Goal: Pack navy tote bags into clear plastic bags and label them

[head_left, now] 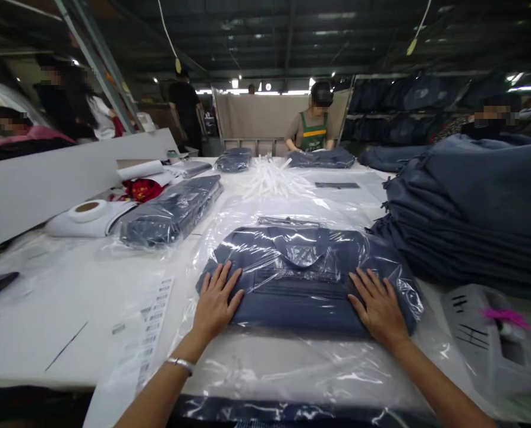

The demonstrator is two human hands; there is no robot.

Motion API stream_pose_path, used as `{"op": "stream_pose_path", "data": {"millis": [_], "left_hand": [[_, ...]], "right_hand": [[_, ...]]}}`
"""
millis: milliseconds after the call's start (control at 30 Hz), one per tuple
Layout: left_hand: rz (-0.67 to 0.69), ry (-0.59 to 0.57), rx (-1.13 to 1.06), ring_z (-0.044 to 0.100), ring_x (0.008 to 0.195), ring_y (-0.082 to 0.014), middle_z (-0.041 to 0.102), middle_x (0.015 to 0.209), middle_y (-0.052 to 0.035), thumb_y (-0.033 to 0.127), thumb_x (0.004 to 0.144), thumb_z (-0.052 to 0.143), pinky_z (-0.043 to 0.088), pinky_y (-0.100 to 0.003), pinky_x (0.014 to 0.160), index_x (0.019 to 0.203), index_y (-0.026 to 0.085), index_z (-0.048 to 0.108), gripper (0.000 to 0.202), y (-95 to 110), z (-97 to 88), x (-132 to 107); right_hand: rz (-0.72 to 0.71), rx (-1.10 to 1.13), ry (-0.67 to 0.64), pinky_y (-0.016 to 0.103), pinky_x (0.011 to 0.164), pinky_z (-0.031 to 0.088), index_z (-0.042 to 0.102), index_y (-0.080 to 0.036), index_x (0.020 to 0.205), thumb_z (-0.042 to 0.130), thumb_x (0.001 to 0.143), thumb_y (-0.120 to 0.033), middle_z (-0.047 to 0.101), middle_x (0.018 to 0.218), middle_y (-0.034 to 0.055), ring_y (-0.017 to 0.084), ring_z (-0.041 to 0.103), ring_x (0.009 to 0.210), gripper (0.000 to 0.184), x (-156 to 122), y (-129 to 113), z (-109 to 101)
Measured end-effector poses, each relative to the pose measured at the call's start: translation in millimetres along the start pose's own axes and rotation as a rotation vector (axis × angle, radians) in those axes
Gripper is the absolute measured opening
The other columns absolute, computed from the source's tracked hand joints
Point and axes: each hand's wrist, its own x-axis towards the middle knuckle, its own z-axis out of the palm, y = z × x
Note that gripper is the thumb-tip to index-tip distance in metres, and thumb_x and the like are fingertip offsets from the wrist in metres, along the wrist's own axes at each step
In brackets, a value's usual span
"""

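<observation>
A dark blue bag (296,297) with a looped carry handle lies flat inside a clear plastic bag (265,362), which extends toward me past the blue bag's near edge. My left hand (216,297) rests on its left part, fingers stretched and spread over the plastic. On the right part lies my right hand (378,306), also flat with its fingers apart. Neither hand grips anything. A silver bracelet (180,364) circles my left wrist.
Folded blue bags (474,208) are piled high on the right, beside a grey plastic container (483,339). Left of me lie a wrapped blue bag (171,211), a tape roll (88,211) and a label sheet (147,333). White strips (274,178) and a co-worker (313,128) are beyond.
</observation>
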Motion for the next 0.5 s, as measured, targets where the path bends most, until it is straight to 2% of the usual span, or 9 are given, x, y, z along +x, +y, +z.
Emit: {"op": "stream_pose_path", "data": {"millis": [167, 300, 400, 500], "left_hand": [[-0.013, -0.019, 0.004, 0.028, 0.148, -0.0317, 0.029, 0.162, -0.0076, 0.045, 0.099, 0.043, 0.026, -0.055, 0.118, 0.150, 0.027, 0.042, 0.054, 1, 5.7, 4], [0.006, -0.010, -0.002, 0.029, 0.148, -0.0311, 0.029, 0.162, -0.0072, 0.043, 0.099, 0.043, 0.024, -0.056, 0.118, 0.148, 0.029, 0.044, 0.051, 0, 7.8, 5], [0.002, -0.004, -0.017, 0.028, 0.148, -0.0307, 0.029, 0.162, -0.0068, 0.042, 0.099, 0.042, 0.023, -0.056, 0.118, 0.148, 0.030, 0.044, 0.050, -1, 10.1, 3], [-0.045, 0.002, -0.044, 0.026, 0.149, -0.0302, 0.029, 0.162, -0.0067, 0.043, 0.099, 0.042, 0.023, -0.056, 0.119, 0.150, 0.030, 0.041, 0.052, -1, 11.0, 1]], "right_hand": [[-0.011, -0.002, -0.095, 0.053, 0.118, 0.021, 0.048, -0.019, 0.146, 0.031, 0.101, -0.046, 0.042, 0.155, 0.0082, 0.030, 0.031, 0.145, 0.056, 4, -1, -3], [0.041, -0.014, -0.202, 0.058, 0.115, 0.025, 0.051, -0.019, 0.144, 0.029, 0.099, -0.052, 0.049, 0.149, 0.0104, 0.033, 0.038, 0.141, 0.060, 29, -8, -20], [0.052, -0.019, -0.151, 0.061, 0.115, 0.020, 0.046, -0.022, 0.147, 0.027, 0.099, -0.055, 0.045, 0.153, 0.0090, 0.032, 0.033, 0.144, 0.061, 57, -20, -27], [0.028, -0.018, -0.124, 0.061, 0.116, 0.016, 0.045, -0.023, 0.148, 0.023, 0.099, -0.054, 0.041, 0.155, 0.0089, 0.032, 0.030, 0.145, 0.062, 68, -28, -14]]}}
